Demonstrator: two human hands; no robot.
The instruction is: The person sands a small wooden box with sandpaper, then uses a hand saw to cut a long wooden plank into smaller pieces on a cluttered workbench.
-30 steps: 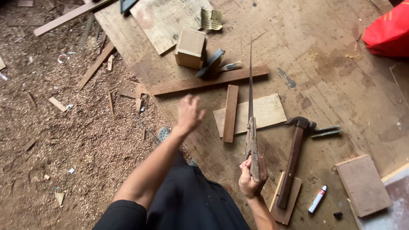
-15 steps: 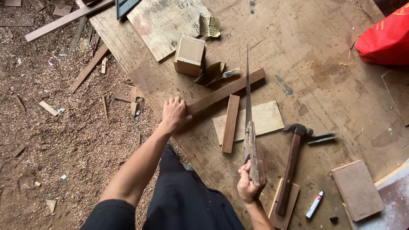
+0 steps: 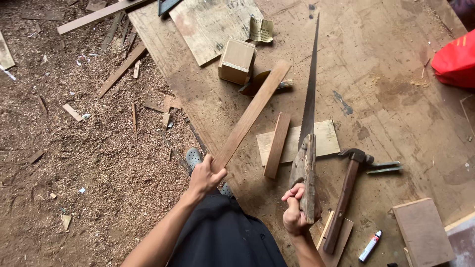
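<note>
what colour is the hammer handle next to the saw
Dark reddish-brown wood, under a dark metal head; the hammer handle shows best in the head view.

One handsaw (image 3: 309, 113) stands at twelve o'clock from the right hand (image 3: 295, 215). One long wooden strip (image 3: 250, 116) sits in the left hand (image 3: 205, 174). One hammer (image 3: 346, 195), one marker (image 3: 370, 245), one small wooden box (image 3: 237, 60) and one red bag (image 3: 455, 62) lie on the plywood surface (image 3: 396, 109). Two hands show.

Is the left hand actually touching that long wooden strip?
Touching. The head view shows the left hand wrapped around the near end of the long wooden strip, with no gap.
</note>
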